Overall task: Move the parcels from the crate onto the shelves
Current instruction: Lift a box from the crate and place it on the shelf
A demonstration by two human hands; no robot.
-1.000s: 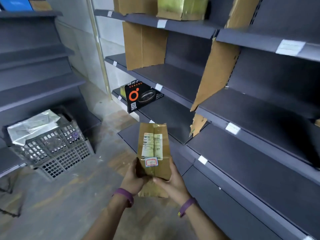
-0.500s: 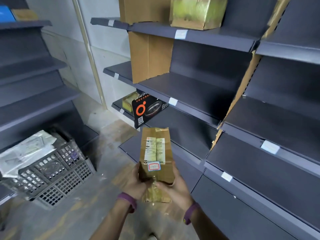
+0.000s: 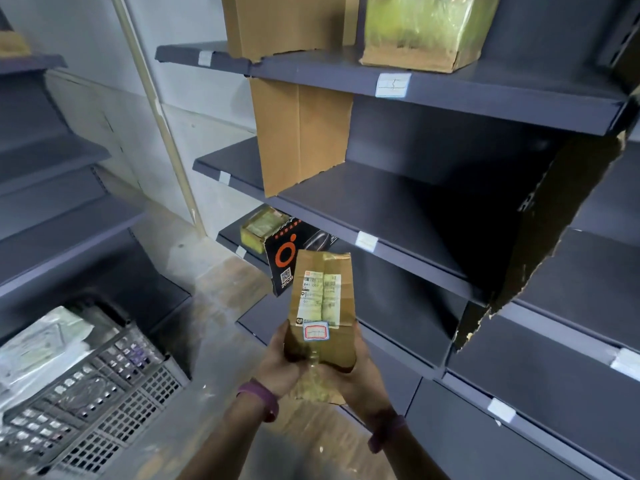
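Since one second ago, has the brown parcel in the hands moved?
Yes. The brown parcel has come up toward the black box: before, a gap lay between them; now the parcel overlaps the box's right side.

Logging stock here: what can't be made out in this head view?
Head view only.
Shipping label on the brown parcel: print too small to read.
Brown parcel's lower end: covered by the left hand and right hand.
Crate: cut by the left edge; a pale wrapped parcel covers its inside, count unknown.
Black box: partly behind the brown parcel.
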